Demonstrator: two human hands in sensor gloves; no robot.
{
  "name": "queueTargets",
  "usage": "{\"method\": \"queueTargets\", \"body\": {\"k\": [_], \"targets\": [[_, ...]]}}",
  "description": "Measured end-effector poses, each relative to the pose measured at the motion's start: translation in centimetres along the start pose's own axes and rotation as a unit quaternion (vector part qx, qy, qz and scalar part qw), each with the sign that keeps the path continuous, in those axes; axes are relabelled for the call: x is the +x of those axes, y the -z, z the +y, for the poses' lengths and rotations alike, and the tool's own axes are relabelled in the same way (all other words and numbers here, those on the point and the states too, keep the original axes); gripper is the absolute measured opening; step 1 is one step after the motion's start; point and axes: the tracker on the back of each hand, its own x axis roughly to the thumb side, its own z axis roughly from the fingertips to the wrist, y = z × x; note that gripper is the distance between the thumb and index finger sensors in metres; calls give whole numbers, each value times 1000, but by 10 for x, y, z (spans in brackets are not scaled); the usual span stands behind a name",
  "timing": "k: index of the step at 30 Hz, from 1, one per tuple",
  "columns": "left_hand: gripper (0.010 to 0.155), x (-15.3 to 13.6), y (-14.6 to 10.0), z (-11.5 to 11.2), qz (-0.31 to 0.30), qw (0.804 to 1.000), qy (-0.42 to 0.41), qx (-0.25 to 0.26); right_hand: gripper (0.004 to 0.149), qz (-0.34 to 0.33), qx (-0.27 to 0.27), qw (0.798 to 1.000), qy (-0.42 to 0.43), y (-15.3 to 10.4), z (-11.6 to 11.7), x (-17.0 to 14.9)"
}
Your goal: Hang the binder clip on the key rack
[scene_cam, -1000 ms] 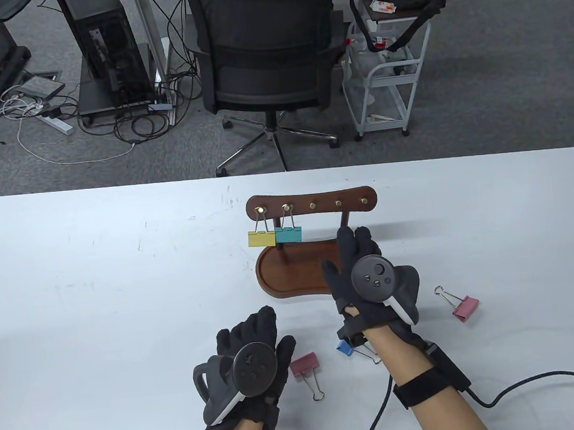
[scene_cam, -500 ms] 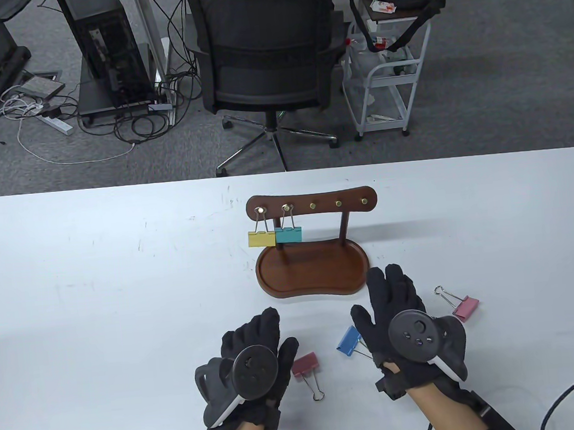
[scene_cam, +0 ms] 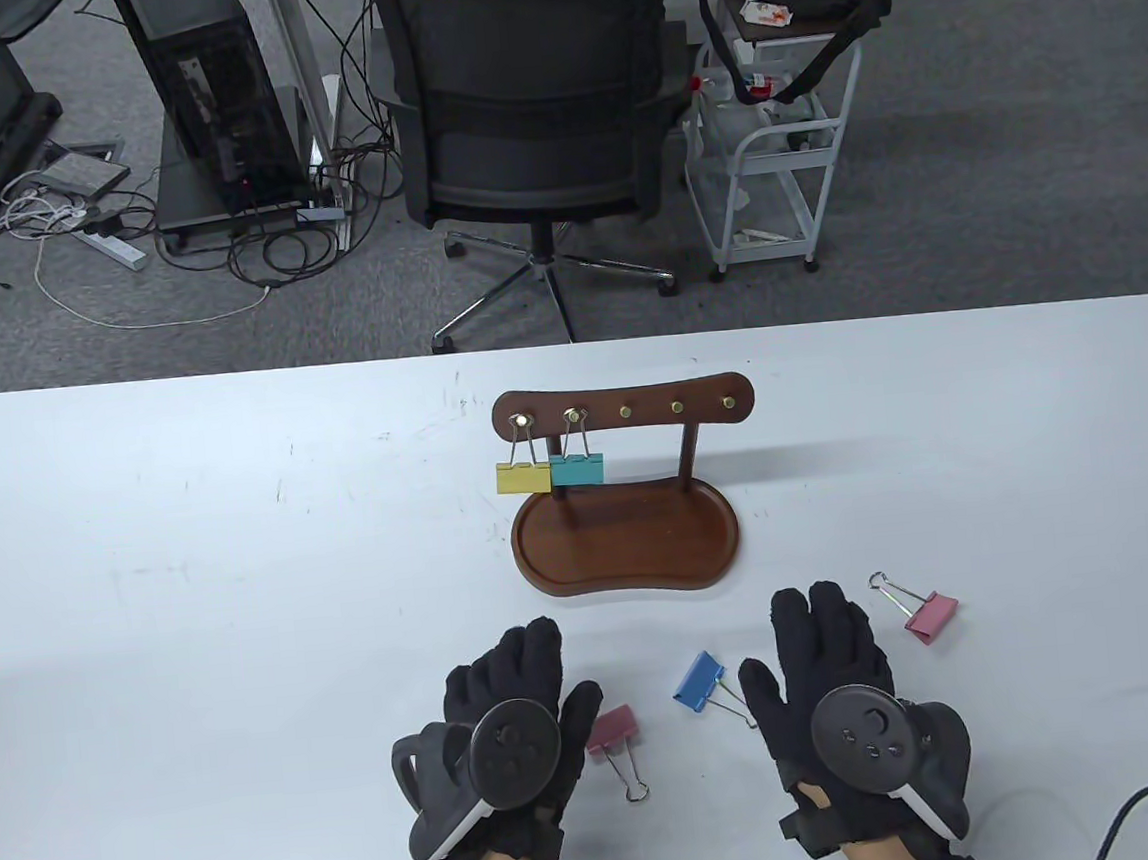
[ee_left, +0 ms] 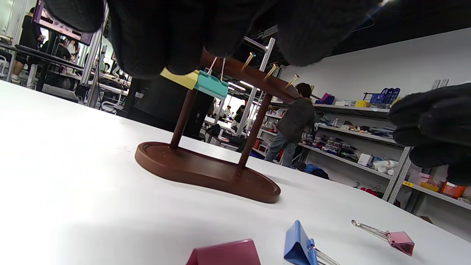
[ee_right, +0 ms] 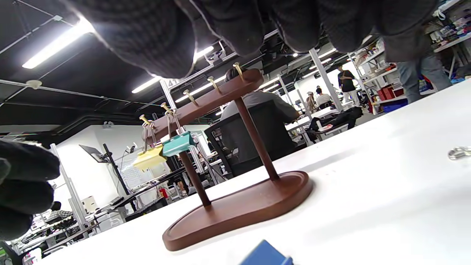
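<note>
Both hands empty, clips waiting near the key rack (scene_cam: 630, 490).
Left hand (scene_cam: 504, 717) and right hand (scene_cam: 838, 688) lie flat, fingers spread; the blue clip (scene_cam: 698, 682) lies before the rack, and a clumsy hooking could topple it.

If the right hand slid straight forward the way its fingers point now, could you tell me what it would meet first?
The right hand points up the table, slightly left. That line passes between the blue binder clip and the pink binder clip, so it would probably first reach the right end of the key rack's base, though height is unclear.
</note>
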Motion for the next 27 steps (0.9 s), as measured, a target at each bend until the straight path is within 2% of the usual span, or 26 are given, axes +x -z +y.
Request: {"method": "queueTargets", "body": {"k": [9, 13, 20, 27], "targets": [[73, 6, -1, -7, 8, 999, 40, -10, 75, -4, -4, 1000, 4, -6, -3, -1], [71, 14, -2, -14, 9, 997, 64, -33, 75, -7, -5, 1000, 8, -9, -5, -2], [74, 33, -1, -37, 22, 988, 139, -68, 74, -10, 4, 1000, 18, -9, -4, -4], [80, 55, 4, -65, 15, 968, 231, -100, 74, -7, 19, 999, 42, -9, -4, -5]]}}
